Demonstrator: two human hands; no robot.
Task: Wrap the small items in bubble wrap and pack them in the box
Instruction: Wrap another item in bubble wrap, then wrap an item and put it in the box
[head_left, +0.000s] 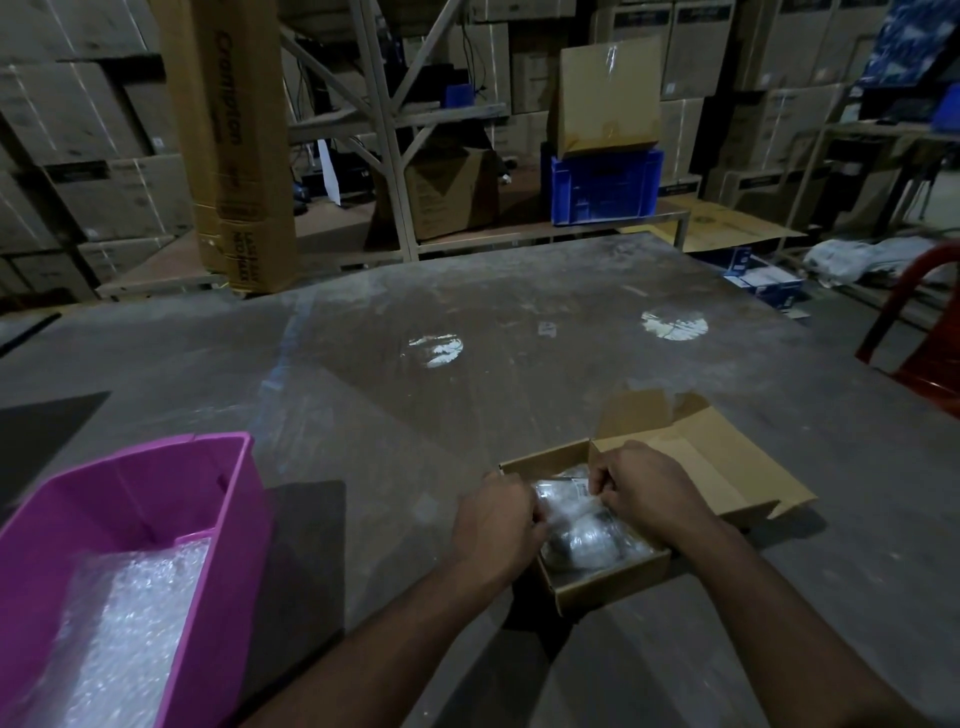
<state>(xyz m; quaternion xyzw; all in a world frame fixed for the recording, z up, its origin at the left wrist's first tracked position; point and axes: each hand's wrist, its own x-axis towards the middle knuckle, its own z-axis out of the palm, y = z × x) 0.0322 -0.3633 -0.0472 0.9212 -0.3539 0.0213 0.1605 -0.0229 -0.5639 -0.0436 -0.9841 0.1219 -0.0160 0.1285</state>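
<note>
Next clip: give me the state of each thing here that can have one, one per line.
cardboard box: open, flaps up, wrapped items inside
wrapped bundle: in the box, covered in bubble wrap
left hand: curled, grip on the bundle's wrap
right hand: curled, grip on the wrap
pink bin: uncovered, bubble wrap sheet inside

A scuffed grey table (467, 312) carries an open cardboard box (613, 584) and pink bin (228, 519).

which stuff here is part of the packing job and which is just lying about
In use: small brown cardboard box; clear bubble-wrapped bundle; left hand; right hand; pink plastic bin of bubble wrap sheet.
Lying about: blue plastic crate; red plastic chair.
</note>
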